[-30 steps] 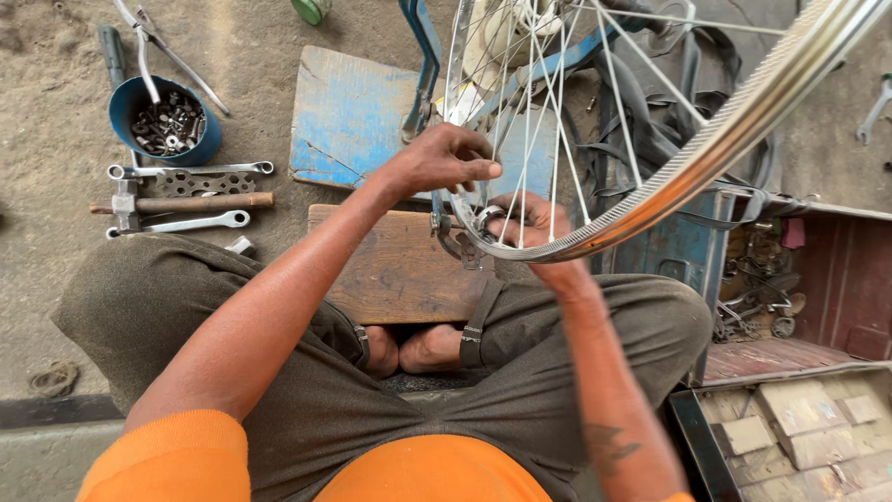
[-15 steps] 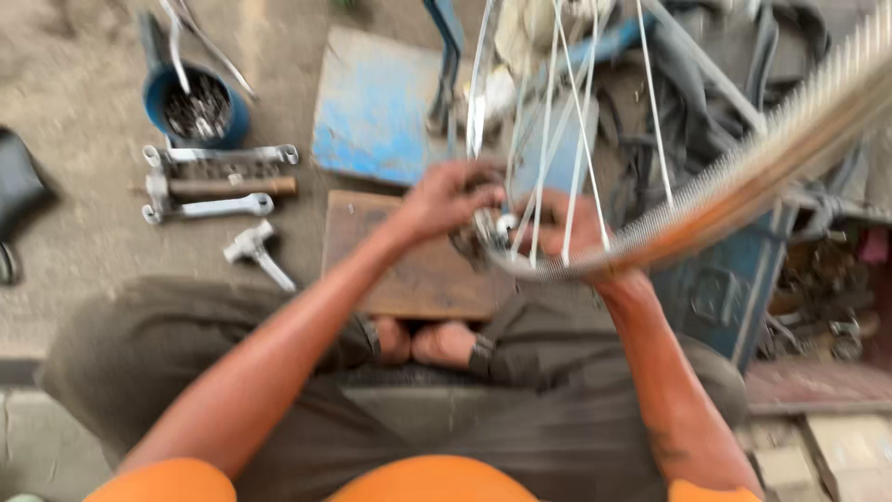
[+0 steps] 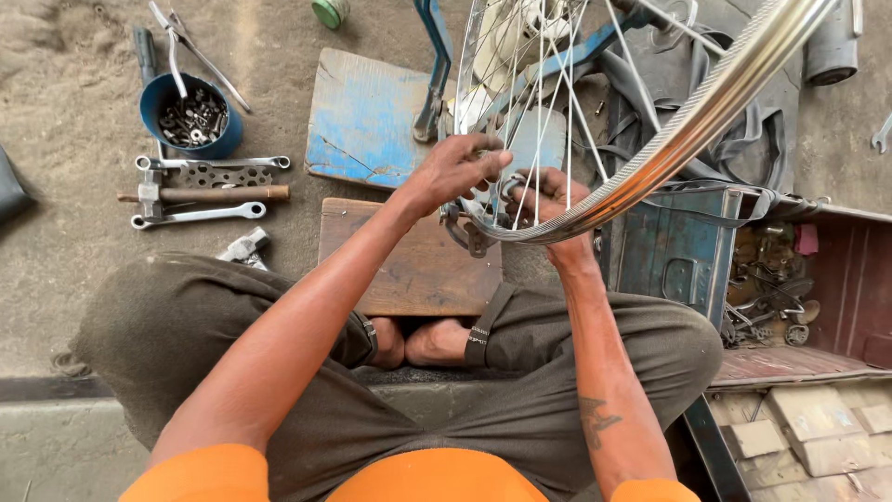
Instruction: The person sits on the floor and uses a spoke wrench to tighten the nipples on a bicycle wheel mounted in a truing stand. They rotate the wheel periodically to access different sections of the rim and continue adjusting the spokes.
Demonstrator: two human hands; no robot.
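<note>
A bicycle wheel with a shiny metal rim (image 3: 706, 112) and thin spokes (image 3: 539, 84) stands tilted in front of me. My left hand (image 3: 455, 172) grips the low part of the rim from the left, fingers curled over it. Behind the spokes, my right hand (image 3: 548, 200) pinches something small at the rim's inner side; what it is stays hidden. Under both hands lies a brown wooden board (image 3: 409, 270), and my bare feet (image 3: 418, 342) rest at its near edge.
On the ground at left lie spanners (image 3: 200, 216), a wooden-handled hammer (image 3: 218, 194) and a blue tin of nuts and bolts (image 3: 190, 116). A blue board (image 3: 367, 116) sits behind the brown one. An open metal toolbox (image 3: 780, 279) and black rubber tubes (image 3: 688, 112) fill the right.
The camera swung left and came back. Both hands stayed on the low part of the rim, with the left fingers shifting slightly along it.
</note>
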